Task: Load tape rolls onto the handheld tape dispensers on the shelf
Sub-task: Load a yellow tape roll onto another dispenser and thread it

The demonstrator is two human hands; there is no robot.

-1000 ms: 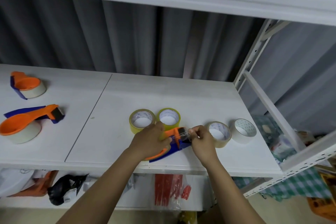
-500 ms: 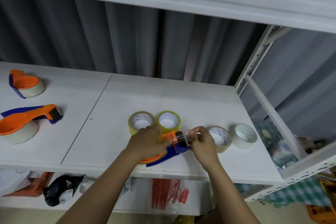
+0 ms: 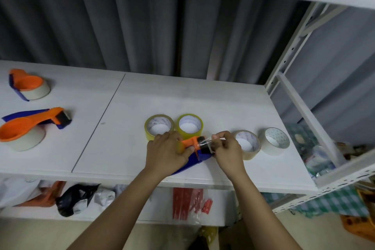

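Observation:
An orange and blue tape dispenser [image 3: 193, 149] lies near the front edge of the white shelf [image 3: 121, 148]. My left hand [image 3: 166, 153] presses down on its round orange body, covering the roll. My right hand [image 3: 226, 148] pinches a strip of clear tape [image 3: 205, 141] drawn over the dispenser's black roller end. Two yellow tape rolls [image 3: 159, 127] [image 3: 189, 126] lie flat just behind the dispenser. A clear roll [image 3: 246, 144] and a white roll [image 3: 277, 141] lie to the right.
Two more orange dispensers with rolls on them rest at the left, one in front [image 3: 26, 128] and one behind [image 3: 28, 85]. A white upright post [image 3: 288, 46] bounds the shelf's right end. The lower shelf holds bags and red packets [image 3: 188, 203].
My right hand has stayed pinched at the dispenser's roller end and shifted slightly while the tape strip stays stretched over it. My left hand keeps holding the dispenser down.

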